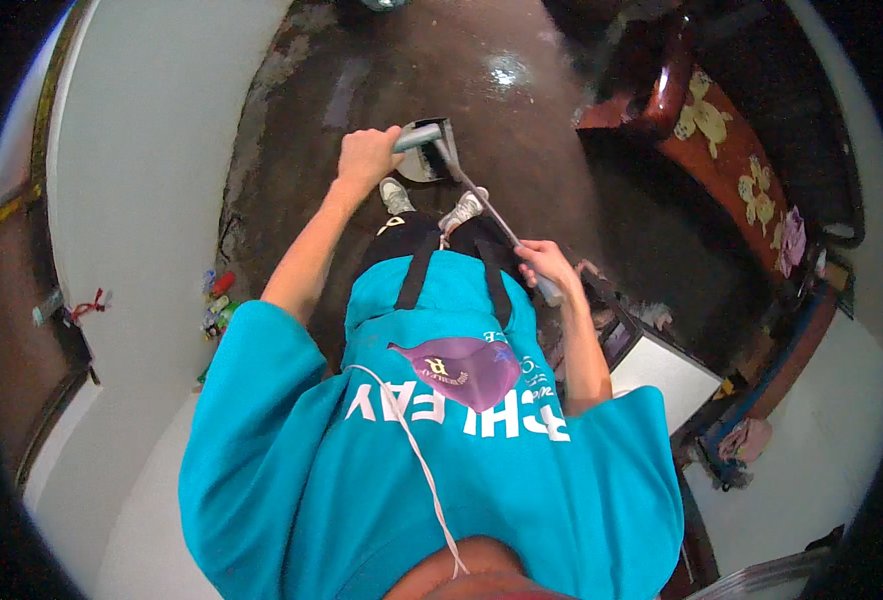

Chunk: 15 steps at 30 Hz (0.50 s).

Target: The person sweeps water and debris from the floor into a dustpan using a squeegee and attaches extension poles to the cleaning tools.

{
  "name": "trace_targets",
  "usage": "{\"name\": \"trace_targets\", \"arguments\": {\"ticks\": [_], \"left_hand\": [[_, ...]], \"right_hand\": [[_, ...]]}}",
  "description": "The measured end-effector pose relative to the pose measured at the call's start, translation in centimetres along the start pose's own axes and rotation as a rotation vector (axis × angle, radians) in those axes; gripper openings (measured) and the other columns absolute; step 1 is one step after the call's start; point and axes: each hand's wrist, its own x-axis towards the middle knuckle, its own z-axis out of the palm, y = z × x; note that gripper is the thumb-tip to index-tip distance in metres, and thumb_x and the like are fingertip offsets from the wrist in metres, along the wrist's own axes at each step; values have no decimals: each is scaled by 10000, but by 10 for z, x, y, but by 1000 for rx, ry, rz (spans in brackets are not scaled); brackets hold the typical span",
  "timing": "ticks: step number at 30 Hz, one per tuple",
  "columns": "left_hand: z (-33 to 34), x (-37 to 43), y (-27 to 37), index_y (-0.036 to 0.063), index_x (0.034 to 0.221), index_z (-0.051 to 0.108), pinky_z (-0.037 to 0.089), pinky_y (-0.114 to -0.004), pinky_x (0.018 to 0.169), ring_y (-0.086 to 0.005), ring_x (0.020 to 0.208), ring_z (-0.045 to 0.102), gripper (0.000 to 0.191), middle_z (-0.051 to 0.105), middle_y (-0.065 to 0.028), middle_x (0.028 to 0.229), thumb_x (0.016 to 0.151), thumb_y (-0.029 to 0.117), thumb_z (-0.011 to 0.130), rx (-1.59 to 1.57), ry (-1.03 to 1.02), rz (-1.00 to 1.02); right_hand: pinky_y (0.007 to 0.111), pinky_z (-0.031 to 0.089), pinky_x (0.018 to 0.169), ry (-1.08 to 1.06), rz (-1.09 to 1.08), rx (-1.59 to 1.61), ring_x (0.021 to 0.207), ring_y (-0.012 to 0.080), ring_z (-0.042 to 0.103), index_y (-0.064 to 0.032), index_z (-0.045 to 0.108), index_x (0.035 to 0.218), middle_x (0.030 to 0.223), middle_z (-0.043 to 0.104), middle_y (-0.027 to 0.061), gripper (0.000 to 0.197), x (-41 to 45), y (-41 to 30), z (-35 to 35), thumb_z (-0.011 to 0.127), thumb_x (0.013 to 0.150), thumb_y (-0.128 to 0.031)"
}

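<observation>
My left hand (366, 156) is closed around a thick grey handle (417, 138) in front of my legs. Below that handle a long-handled dustpan (420, 166), light with a dark inside, sits on the floor just ahead of my shoes. Near my right hip, my right hand (548, 264) grips a thin metal pole (490, 208) close to its grey end grip. The pole slants away towards the dustpan and passes near the left handle. Its far end is hard to make out against the dark pan.
The dark floor (509, 135) looks shiny. A pale wall (148, 112) runs along the left, with several colourful small items (220, 304) at its foot. On the right are a glossy wooden bench (666, 97) with a flower-patterned red seat (734, 146) and a white-topped box-like piece (666, 379).
</observation>
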Motion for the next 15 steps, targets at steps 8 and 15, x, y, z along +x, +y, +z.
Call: {"name": "trace_targets", "arguments": {"ticks": [8, 15], "left_hand": [[-7, -69, -25, 134, 883, 567, 484, -438, 566, -310, 669, 617, 294, 597, -105, 671, 668, 257, 726, -176, 87, -13], [-10, -165, -66, 84, 817, 573, 467, -432, 566, -310, 660, 613, 238, 593, -127, 650, 688, 228, 711, -377, 282, -403]], "right_hand": [[257, 413, 377, 114, -54, -169, 440, 99, 477, 23, 560, 1055, 616, 514, 33, 233, -34, -52, 11, 554, 899, -150], [270, 431, 390, 220, -71, -213, 448, 102, 488, 19, 559, 1063, 623, 530, 41, 245, -35, -91, 42, 559, 891, -155]]}}
